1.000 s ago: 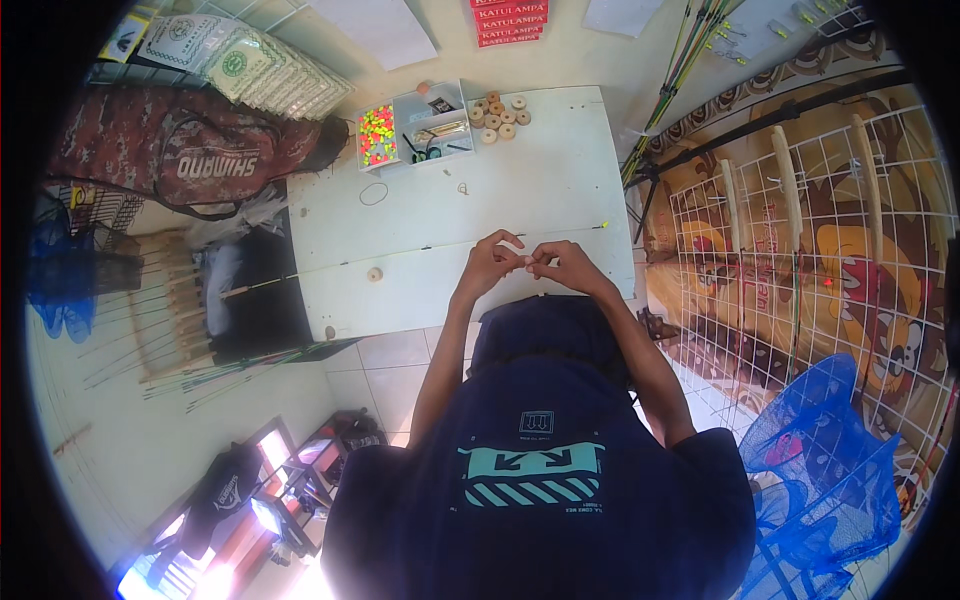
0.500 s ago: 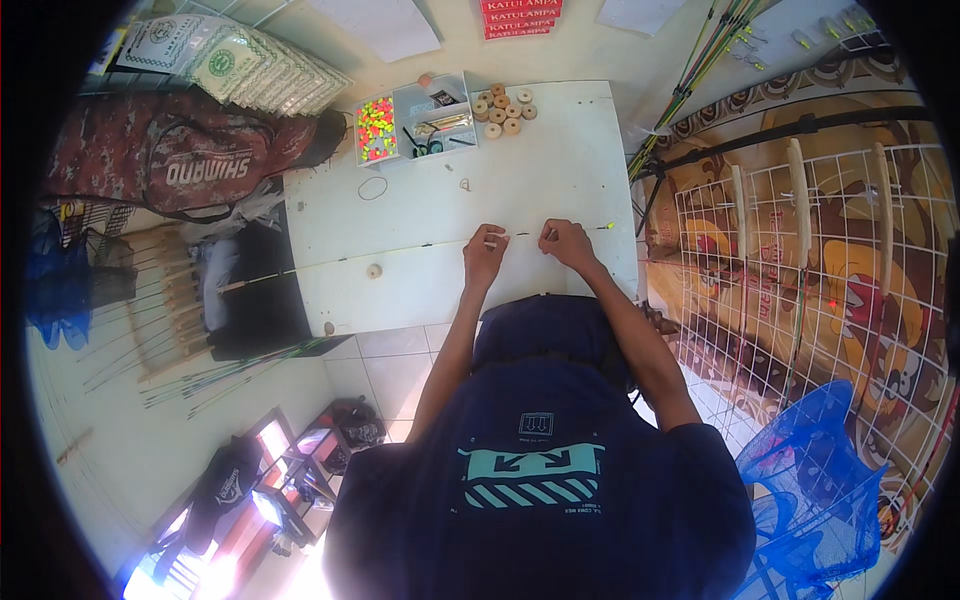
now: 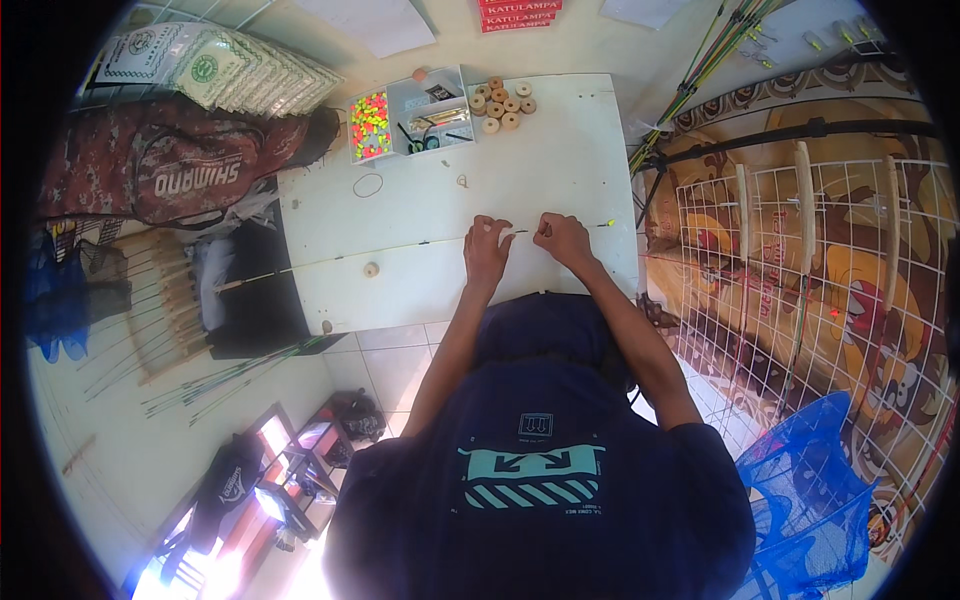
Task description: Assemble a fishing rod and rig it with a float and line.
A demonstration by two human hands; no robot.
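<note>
A thin pale fishing rod lies across the white table, with a yellow-green tip at the right. Its handle end rests over a black surface past the table's left edge. My left hand is at the rod's right half, fingers curled and thumb close to the forefinger. Just right of it, my right hand is closed, its fingertips turned toward the left hand beside the rod. Whatever either hand pinches is too small to make out. A dark band shows on the rod between the hands.
A cork-coloured ring sits near the table's front. At the back are a divided tray with bright beads and tools, and several wooden spools. A rubber band lies nearby. A white wire grid stands right.
My left thumb and forefinger have shifted slightly to the right, toward the right hand. My right hand has moved a little left. The whole view has tilted slightly.
</note>
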